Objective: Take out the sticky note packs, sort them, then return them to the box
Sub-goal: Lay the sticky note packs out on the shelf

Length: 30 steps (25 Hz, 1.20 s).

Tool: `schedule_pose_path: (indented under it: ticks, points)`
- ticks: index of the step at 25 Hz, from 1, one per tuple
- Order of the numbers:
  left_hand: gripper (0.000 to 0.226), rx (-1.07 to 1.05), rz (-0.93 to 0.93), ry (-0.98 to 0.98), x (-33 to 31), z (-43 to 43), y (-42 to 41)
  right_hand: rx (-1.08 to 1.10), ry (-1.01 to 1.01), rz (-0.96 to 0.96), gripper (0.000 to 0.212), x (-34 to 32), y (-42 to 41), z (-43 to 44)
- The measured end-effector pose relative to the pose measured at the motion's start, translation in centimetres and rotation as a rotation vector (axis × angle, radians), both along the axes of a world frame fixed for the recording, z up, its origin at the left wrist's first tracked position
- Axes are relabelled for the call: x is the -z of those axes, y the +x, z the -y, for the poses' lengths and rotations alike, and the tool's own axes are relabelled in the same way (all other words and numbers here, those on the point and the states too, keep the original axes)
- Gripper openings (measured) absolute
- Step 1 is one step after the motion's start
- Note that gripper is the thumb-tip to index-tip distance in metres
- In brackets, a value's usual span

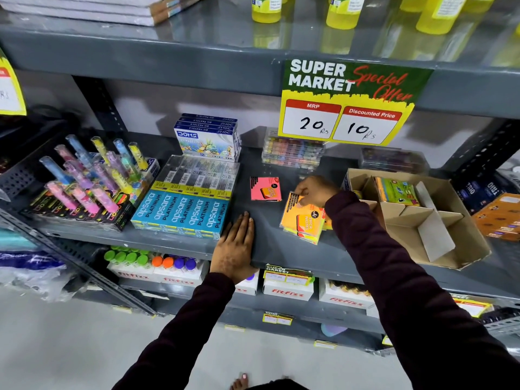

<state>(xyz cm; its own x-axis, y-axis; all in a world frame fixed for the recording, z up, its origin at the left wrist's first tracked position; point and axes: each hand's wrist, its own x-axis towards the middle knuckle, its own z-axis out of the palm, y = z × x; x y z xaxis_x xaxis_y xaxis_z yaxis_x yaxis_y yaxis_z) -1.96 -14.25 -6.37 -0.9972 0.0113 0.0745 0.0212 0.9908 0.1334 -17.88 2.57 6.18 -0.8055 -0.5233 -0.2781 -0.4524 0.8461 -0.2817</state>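
Right hand (315,191) grips orange sticky note pack (302,218); left hand (235,246) flat, released.

The shelf sign (349,101) reads "SUPER MARKET Special Offer, MRP 20, Discounted Price 10"; blue pencil boxes (184,211) say "apsara PLATINUM".

One head-worn camera looks forward and down, close over the grey shelf (281,249), floor below.
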Motion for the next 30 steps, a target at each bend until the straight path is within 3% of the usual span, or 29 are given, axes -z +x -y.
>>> schedule_pose_path:
  ticks: [11, 15, 17, 19, 25, 27, 30]
  points:
    - [0.107, 0.002, -0.014, -0.010, -0.2, -0.1, 0.2, 0.075, -0.151, -0.021, 0.028, -3.3, -1.2, -0.6]
    - [0.103, 0.006, -0.031, 0.007, -0.4, -0.1, 0.3, 0.292, -0.375, -0.315, 0.033, -3.9, -2.9, -0.3]
    - [0.104, 0.007, -0.028, -0.001, -0.5, -0.2, 0.2, 0.231, -0.184, -0.427, 0.028, -1.4, -2.7, 0.5]
    - [0.106, 0.000, -0.031, -0.013, -0.5, -0.2, 0.2, 0.156, -0.031, -0.377, 0.025, 1.5, -2.1, 1.0]
    - [0.109, -0.004, -0.027, -0.015, -0.3, -0.1, 0.2, 0.194, -0.106, -0.107, 0.018, 2.2, -2.3, 0.7]
    - [0.109, -0.009, -0.027, -0.019, -0.2, -0.1, 0.2, 0.124, -0.061, -0.073, 0.038, 1.3, -1.3, 0.4]
    - [0.111, -0.006, -0.032, -0.019, -0.2, -0.1, 0.2, -0.039, 0.265, -0.076, 0.074, 1.6, 2.1, -0.2]
